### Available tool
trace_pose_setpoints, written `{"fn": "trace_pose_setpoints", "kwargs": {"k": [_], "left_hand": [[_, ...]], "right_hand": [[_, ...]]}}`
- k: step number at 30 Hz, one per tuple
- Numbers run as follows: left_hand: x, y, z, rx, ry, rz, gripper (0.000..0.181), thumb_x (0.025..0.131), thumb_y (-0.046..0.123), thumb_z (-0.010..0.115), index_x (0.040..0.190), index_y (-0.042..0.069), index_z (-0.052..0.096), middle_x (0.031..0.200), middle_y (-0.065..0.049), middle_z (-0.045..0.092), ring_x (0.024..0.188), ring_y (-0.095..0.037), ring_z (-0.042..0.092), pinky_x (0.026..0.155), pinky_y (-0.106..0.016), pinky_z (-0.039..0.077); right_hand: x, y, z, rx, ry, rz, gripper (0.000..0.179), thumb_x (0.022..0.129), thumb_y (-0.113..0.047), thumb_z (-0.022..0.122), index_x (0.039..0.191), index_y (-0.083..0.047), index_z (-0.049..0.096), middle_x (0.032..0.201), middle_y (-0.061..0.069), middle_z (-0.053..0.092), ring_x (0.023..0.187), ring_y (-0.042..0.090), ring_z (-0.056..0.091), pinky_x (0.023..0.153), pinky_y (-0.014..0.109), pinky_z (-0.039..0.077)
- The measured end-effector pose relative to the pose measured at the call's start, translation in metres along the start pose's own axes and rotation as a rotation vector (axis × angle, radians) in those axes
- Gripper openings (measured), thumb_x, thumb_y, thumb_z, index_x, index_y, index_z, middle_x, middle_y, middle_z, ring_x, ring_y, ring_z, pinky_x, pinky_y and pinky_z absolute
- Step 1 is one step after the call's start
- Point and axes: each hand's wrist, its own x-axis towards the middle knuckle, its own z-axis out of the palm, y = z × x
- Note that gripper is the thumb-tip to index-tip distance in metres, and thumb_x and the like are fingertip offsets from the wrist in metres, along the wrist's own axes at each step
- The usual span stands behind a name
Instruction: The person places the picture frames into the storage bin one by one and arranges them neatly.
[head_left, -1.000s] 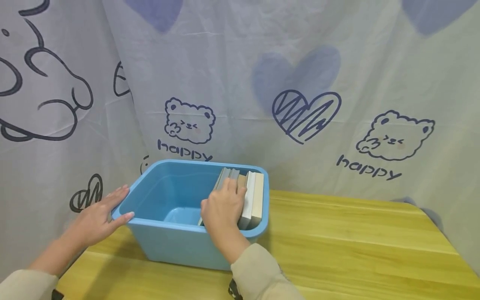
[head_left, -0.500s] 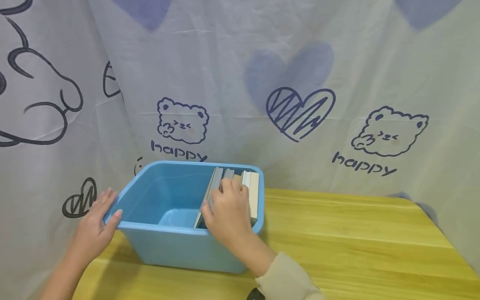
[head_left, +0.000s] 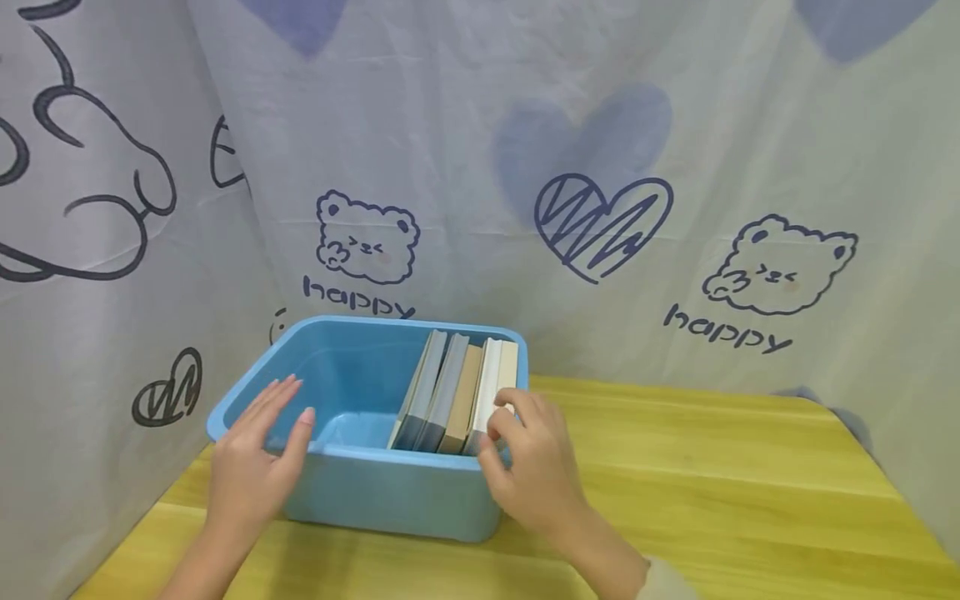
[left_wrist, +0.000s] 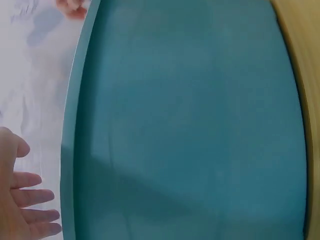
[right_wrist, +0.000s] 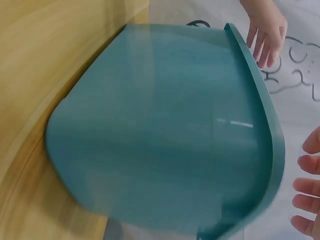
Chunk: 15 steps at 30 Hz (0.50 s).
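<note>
Several books (head_left: 442,400) stand side by side at the right end of a blue plastic bin (head_left: 375,492), the left ones leaning slightly. Their covers are grey, tan, white and cream. My left hand (head_left: 255,467) hovers over the bin's near-left rim with fingers extended and holds nothing. Over the near-right corner, my right hand (head_left: 536,467) has loosely bent fingers beside the rightmost books; nothing is in its grasp. The left wrist view has the bin's outer wall (left_wrist: 190,120) beside the spread left fingers (left_wrist: 32,196). Right fingers (right_wrist: 307,186) appear apart from the rim in the right wrist view.
The bin rests on a yellow wood-grain table (head_left: 720,492), whose surface extends to its right. A pale curtain (head_left: 465,167) printed with bears and hearts hangs behind the table and along the left side.
My right hand has released the books and moved right to the bin's near-right corner, uncovering their spines. My left hand has left the left rim and shifted right, over the near edge.
</note>
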Motion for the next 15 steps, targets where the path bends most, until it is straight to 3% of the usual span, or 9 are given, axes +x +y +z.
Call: {"fn": "trace_pose_setpoints", "kwargs": {"k": [5, 7, 13, 15], "left_hand": [[-0.005, 0.029, 0.011, -0.073, -0.060, 0.041, 0.038, 0.075, 0.001, 0.065, 0.113, -0.003, 0.064, 0.118, -0.019, 0.064, 0.126, 0.014, 0.034, 0.104, -0.005, 0.025], [-0.008, 0.040, 0.015, -0.104, -0.085, 0.057, 0.039, 0.076, 0.001, 0.065, 0.115, -0.002, 0.063, 0.121, -0.018, 0.062, 0.128, 0.010, 0.036, 0.105, -0.006, 0.025], [-0.020, 0.070, 0.034, -0.152, -0.126, 0.137, 0.038, 0.083, 0.013, 0.063, 0.118, -0.002, 0.061, 0.127, -0.016, 0.059, 0.121, -0.031, 0.052, 0.110, -0.013, 0.022], [-0.022, 0.076, 0.042, -0.146, -0.128, 0.158, 0.037, 0.086, 0.019, 0.061, 0.116, -0.003, 0.062, 0.126, -0.016, 0.059, 0.119, -0.038, 0.053, 0.113, -0.015, 0.019]], "right_hand": [[-0.011, 0.017, -0.020, 0.007, 0.030, 0.007, 0.011, 0.070, -0.004, 0.060, 0.065, -0.010, 0.052, 0.092, 0.010, 0.064, 0.093, 0.025, 0.058, 0.075, 0.040, 0.046], [-0.018, 0.024, -0.027, 0.005, 0.036, 0.018, 0.011, 0.070, -0.003, 0.060, 0.066, -0.010, 0.053, 0.093, 0.009, 0.064, 0.093, 0.025, 0.058, 0.075, 0.041, 0.046], [-0.038, 0.049, -0.048, -0.009, 0.013, 0.044, 0.010, 0.072, -0.007, 0.063, 0.068, -0.011, 0.054, 0.094, 0.009, 0.064, 0.093, 0.025, 0.058, 0.076, 0.042, 0.043], [-0.042, 0.058, -0.058, -0.018, 0.009, 0.054, 0.010, 0.071, -0.007, 0.064, 0.069, -0.011, 0.055, 0.095, 0.009, 0.064, 0.092, 0.025, 0.057, 0.075, 0.041, 0.041]]}}
